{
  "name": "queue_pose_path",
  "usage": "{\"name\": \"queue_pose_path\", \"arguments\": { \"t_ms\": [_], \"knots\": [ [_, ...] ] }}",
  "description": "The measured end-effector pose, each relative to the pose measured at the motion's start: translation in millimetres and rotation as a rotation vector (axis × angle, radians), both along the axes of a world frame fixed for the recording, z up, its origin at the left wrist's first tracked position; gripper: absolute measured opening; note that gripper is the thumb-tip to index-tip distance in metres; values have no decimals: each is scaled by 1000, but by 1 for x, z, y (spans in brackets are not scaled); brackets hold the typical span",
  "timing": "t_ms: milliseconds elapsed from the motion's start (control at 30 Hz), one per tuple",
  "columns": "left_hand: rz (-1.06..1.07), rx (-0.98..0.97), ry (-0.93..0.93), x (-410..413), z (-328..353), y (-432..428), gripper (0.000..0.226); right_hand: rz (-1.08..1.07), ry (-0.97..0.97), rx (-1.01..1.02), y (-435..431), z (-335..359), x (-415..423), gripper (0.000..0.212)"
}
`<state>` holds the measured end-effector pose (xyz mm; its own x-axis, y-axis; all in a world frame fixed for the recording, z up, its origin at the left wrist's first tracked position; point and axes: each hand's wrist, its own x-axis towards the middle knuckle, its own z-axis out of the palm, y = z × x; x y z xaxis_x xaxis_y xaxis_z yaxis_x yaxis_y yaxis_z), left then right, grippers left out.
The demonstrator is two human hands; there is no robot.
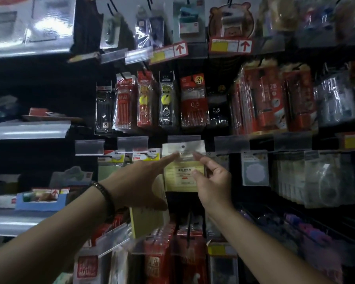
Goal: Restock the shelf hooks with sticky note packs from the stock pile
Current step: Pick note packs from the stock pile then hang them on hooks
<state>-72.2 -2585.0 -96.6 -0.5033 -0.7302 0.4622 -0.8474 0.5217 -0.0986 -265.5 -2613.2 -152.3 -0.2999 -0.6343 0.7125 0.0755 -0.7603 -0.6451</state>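
Observation:
A yellow sticky note pack [183,177] in a clear sleeve hangs in front of the middle hook row, its white header with the hole just under a price-tag holder. My left hand [139,181] reaches in from the left, its straight index fingertip touching that header. Its thumb and lower fingers grip a second yellow sticky note pack [148,220] below the palm. From the right, my right hand [213,181] touches the hanging pack's header with the index fingertip and its face with the thumb. The other fingers are loosely curled. The hook itself is hidden behind the header.
More note packs [111,167] hang to the left and a pale blue pack [255,171] to the right. Pen packs [193,105] fill the row above, red packs [162,257] the row below. Grey shelves [29,130] with boxes stand at the left.

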Motion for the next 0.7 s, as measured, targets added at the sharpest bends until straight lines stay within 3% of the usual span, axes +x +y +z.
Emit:
{"name": "queue_pose_path", "arguments": {
  "t_ms": [467,600,700],
  "knots": [
    [-56,-6,4,1,-4,-26,128,2,16,102,-8,-5,-5,45],
    [-11,51,12,7,-6,-33,97,-112,128,145,-21,-1,-9,47],
    [9,79,70,12,-11,-34,61,-289,381,179,-35,4,-13,58]
  ]
}}
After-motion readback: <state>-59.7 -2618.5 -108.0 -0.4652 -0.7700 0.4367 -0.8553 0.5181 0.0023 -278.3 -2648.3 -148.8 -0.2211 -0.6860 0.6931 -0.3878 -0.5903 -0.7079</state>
